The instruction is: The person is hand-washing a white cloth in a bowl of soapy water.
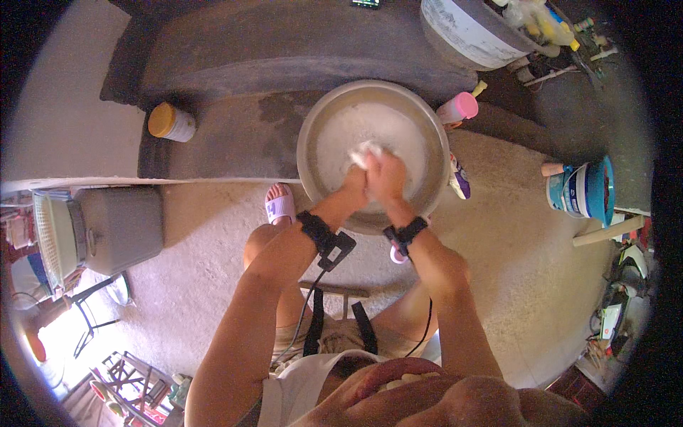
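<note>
Both hands are together over a wide metal basin (304, 142) of whitish, sudsy water (341, 132). Between the fingers is a wet white cloth (366, 151), bunched up and smeared by motion. My left hand (353, 186) is closed at its lower left side. Pressed against it, my right hand (386, 176) is closed over the cloth from the right and blurred. The fingertips and much of the cloth are hidden by the hands. Each wrist wears a black strap, and the left one carries a small black box (337, 250).
Left of the basin stands a tub with a yellow lid (163, 119). A pink-lidded container (466, 106) and a purple-white packet (459, 179) are close on the right. Farther off are a large white tub (469, 35), a blue bucket (601, 191) and a grey bin (124, 231).
</note>
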A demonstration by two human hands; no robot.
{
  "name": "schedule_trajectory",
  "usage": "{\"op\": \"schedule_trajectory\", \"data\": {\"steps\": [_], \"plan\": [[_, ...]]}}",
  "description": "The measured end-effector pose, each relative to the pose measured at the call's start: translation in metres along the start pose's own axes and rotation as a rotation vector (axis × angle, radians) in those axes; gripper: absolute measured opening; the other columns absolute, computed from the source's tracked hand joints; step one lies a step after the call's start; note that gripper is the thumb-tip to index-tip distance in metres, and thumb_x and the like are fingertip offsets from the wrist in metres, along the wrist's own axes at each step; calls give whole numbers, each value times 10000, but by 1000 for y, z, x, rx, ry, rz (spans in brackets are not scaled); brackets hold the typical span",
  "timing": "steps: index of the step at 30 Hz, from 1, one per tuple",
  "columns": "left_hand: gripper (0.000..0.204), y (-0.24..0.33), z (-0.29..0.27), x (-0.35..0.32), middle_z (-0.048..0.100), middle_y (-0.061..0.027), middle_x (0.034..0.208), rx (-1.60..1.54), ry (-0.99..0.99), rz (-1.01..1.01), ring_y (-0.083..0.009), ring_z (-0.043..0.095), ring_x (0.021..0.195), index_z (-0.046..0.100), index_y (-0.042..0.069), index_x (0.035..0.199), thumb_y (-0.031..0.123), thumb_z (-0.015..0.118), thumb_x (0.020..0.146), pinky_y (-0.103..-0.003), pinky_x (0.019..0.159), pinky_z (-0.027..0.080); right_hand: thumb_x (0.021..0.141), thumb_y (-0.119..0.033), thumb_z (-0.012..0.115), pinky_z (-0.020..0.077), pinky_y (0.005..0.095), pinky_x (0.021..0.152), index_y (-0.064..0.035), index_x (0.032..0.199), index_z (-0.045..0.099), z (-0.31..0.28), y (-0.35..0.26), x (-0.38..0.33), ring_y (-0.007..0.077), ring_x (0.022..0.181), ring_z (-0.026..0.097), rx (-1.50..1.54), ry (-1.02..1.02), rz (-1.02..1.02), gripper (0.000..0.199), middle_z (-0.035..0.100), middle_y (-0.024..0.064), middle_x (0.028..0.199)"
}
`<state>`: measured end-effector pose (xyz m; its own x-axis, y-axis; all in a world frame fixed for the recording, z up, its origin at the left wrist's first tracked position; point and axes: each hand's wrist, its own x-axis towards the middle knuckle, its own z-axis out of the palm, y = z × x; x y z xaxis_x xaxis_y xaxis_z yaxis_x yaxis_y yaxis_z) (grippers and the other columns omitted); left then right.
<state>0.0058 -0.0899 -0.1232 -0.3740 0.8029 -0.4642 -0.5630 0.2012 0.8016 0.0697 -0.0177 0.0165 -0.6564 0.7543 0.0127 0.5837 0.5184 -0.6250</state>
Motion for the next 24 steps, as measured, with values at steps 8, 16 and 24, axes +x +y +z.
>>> {"op": "schedule_trajectory", "data": {"steps": [8,16,24], "plan": [[346,75,97,-35,594,-183,1068,611,-31,133,-286,581,967,525,18,1115,155,573,801,-397,805,463,811,-235,534,462,487,644,-57,951,594,-32,58,4,394,746,595,192,96,171,235,618,194,800],[339,72,84,-28,596,-89,966,-322,88,-153,-218,598,789,541,49,1098,302,433,899,-378,636,499,864,-190,486,463,462,678,-104,1158,479,-37,11,-3,406,811,602,201,116,3,306,607,217,923],[413,97,99,-13,573,-98,1108,-523,88,-211,-238,604,923,524,82,1141,411,414,915,-376,818,492,832,-104,531,401,328,866,-53,1116,506,-58,99,39,246,960,549,697,256,188,290,580,138,1028]]}}
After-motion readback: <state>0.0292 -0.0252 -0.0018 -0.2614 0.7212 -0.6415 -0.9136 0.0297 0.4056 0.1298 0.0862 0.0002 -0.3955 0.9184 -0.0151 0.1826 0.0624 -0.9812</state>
